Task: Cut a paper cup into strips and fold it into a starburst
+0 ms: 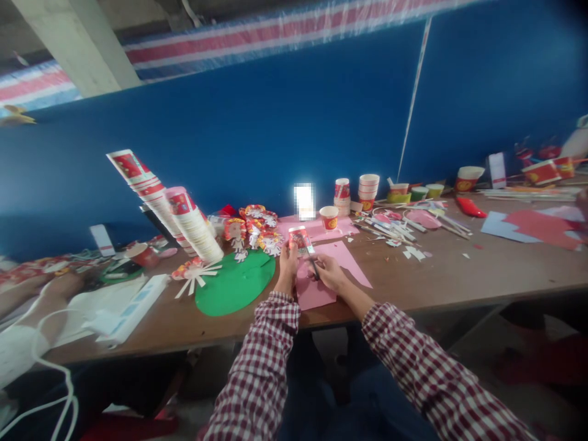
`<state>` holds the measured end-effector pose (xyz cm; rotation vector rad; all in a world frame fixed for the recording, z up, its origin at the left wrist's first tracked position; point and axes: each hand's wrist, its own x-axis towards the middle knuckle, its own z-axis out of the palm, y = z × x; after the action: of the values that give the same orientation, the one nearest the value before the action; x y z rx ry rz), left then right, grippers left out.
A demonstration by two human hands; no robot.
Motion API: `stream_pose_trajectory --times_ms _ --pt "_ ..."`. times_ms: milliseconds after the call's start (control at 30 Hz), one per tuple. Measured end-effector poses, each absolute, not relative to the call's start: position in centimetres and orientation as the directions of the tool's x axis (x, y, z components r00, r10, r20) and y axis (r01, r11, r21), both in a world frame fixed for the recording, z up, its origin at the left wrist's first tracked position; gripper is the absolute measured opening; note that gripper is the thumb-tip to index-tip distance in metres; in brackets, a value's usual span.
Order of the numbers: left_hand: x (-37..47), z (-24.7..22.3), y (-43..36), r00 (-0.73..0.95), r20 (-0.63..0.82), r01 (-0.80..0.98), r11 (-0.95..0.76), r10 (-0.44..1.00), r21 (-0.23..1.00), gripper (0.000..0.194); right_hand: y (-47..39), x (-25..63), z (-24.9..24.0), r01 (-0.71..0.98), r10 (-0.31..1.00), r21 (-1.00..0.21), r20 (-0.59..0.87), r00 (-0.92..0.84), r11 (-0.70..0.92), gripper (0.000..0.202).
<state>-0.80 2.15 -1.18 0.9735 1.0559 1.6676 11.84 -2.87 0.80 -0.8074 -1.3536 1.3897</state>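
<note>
We hold a red-and-white paper cup (pixel 298 235) low over pink paper (pixel 316 296) at the near edge of the table, our left hand (pixel 288 267) gripping its side and our right hand (pixel 331 274) closed around the scissors (pixel 315 271), which meet or nearly meet the cup's right side. By our reading, the cutting is at an early stage: the cup looks largely whole, though blur hides any slits. To the left, a cut cup (pixel 195 278) already splays into white strips beside green paper (pixel 234 288), and finished-looking cut-outs (pixel 255 228) sit farther back. Uncut cups stand nested in two leaning stacks (pixel 197 229) on the left and two short stacks (pixel 369 191) beyond us. A lone cup (pixel 329 219) stands upright on the far pink sheet; we cannot tell what it contains. To the far right, the insides of a red tub (pixel 468 179) and a green tub (pixel 419 194) are unclear too. Sticks (pixel 397 229) and paper scraps litter the table between. At far left, another person's arm (pixel 52 306) rests beside a power strip (pixel 138 311).
</note>
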Motion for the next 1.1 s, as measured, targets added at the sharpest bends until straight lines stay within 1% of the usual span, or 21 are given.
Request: stream_pose_trajectory --times_ms 167,333,400,533,600,667,733,767,833,867,900,933,967,1000,1033,1100 --pt "-0.8 -1.1 2.3 -0.312 0.136 -0.383 -0.256 0.940 0.888 0.044 -2.6 11.7 0.3 -0.205 0.933 -0.972 0.176 -0.314 0.114 0.035" --pt "-0.8 -0.7 2.2 -0.311 0.091 -0.540 -0.255 0.946 0.802 0.038 -2.8 11.6 0.4 -0.206 0.937 -0.969 0.192 -0.291 0.134 0.035" --pt "-0.9 -0.2 2.0 -0.319 0.062 -0.589 -0.249 0.946 0.769 0.036 -3.2 11.7 0.9 -0.214 0.946 -0.967 0.192 -0.261 0.137 0.037" --pt "-1.3 0.9 1.6 -0.273 -0.006 -0.677 -0.188 0.962 0.711 0.038 -3.7 12.7 2.3 -0.221 0.967 -0.967 0.173 -0.188 0.130 0.043" --pt "-1.4 1.3 1.4 -0.257 -0.041 -0.741 -0.170 0.965 0.650 0.035 -3.7 13.5 3.1 -0.211 0.984 -0.971 0.140 -0.113 0.114 0.041" --pt "-1.5 1.6 1.3 -0.239 -0.083 -0.789 -0.143 0.967 0.597 0.032 -3.3 14.6 3.8 -0.246 0.992 -0.965 0.111 -0.061 0.092 0.039" --pt "-1.6 1.8 1.1 -0.208 -0.114 -0.814 -0.107 0.972 0.571 0.030 -2.7 15.7 4.0 -0.285 0.995 -0.956 0.087 -0.039 0.073 0.040" --pt "-1.6 1.8 1.1 -0.194 -0.120 -0.822 -0.095 0.974 0.562 0.029 -2.3 16.3 4.0 -0.265 0.996 -0.961 0.085 -0.022 0.076 0.040" --pt "-1.5 1.8 1.0 -0.185 -0.127 -0.833 -0.088 0.974 0.546 0.027 -1.5 17.4 3.7 -0.130 0.992 -0.983 0.124 0.027 0.126 0.039" --pt "-1.5 1.8 1.0 -0.184 -0.130 -0.836 -0.086 0.974 0.542 0.027 -1.0 18.0 3.5 -0.022 0.982 -0.984 0.176 0.063 0.178 0.038" --pt "-1.5 1.8 1.0 -0.183 -0.131 -0.837 -0.084 0.974 0.541 0.026 -0.6 18.5 3.2 0.134 0.966 -0.962 0.249 0.076 0.237 0.036" --pt "-1.5 1.8 1.0 -0.182 -0.130 -0.835 -0.083 0.975 0.544 0.026 -0.2 18.9 2.8 0.328 0.953 -0.906 0.300 0.048 0.269 0.033" --pt "-1.5 1.8 1.0 -0.180 -0.129 -0.833 -0.081 0.975 0.548 0.027 0.1 19.3 2.5 0.500 0.938 -0.818 0.346 0.032 0.284 0.031" --pt "-1.6 1.8 1.0 -0.177 -0.129 -0.830 -0.077 0.976 0.552 0.027 0.3 19.7 2.1 0.629 0.926 -0.727 0.376 0.030 0.275 0.033" --pt "-1.6 1.7 1.0 -0.171 -0.133 -0.828 -0.070 0.976 0.556 0.028 0.5 19.9 1.8 0.720 0.916 -0.640 0.401 0.014 0.269 0.034" --pt "-1.7 1.7 1.0 -0.166 -0.146 -0.821 -0.055 0.975 0.568 0.029 0.7 20.2 1.1 0.823 0.905 -0.509 0.425 -0.013 0.251 0.038"
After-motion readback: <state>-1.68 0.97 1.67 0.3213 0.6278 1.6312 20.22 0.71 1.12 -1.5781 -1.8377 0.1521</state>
